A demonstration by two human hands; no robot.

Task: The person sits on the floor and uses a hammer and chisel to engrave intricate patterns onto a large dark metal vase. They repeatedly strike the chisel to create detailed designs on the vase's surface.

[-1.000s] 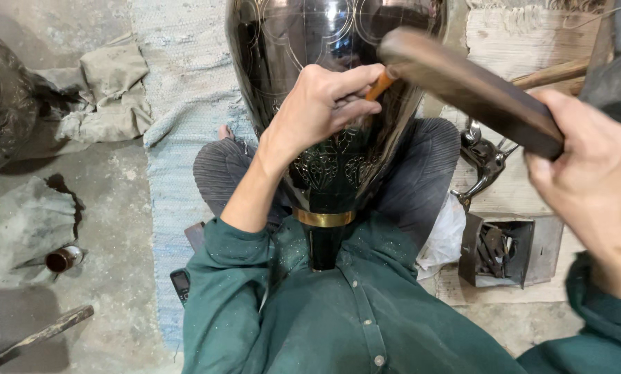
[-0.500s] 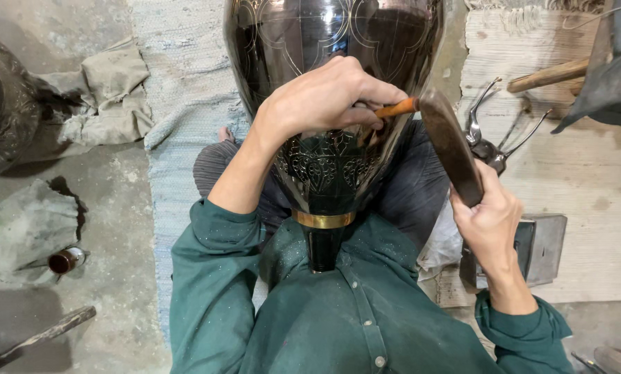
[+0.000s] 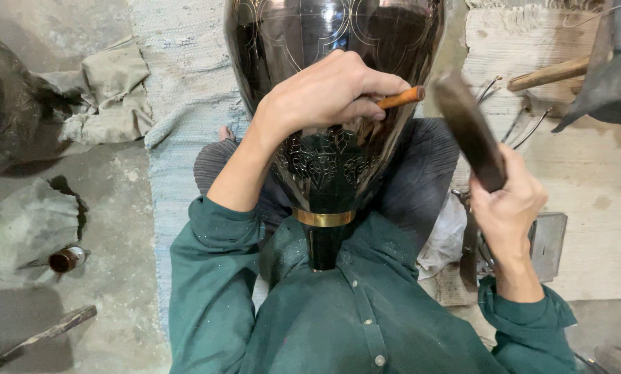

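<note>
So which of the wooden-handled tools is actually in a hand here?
The dark mallet, gripped by the right hand beside the black vase. The other wooden handle lies untouched on the pale board at upper right.

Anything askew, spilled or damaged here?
Nothing stands out. The left hand holds an orange-tipped chisel against the glossy black engraved metal vase; the right hand holds a dark wooden mallet.

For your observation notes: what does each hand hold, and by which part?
The left hand grips a thin orange-handled chisel along its shaft; the right hand holds a dark wooden mallet by its lower end.
</note>
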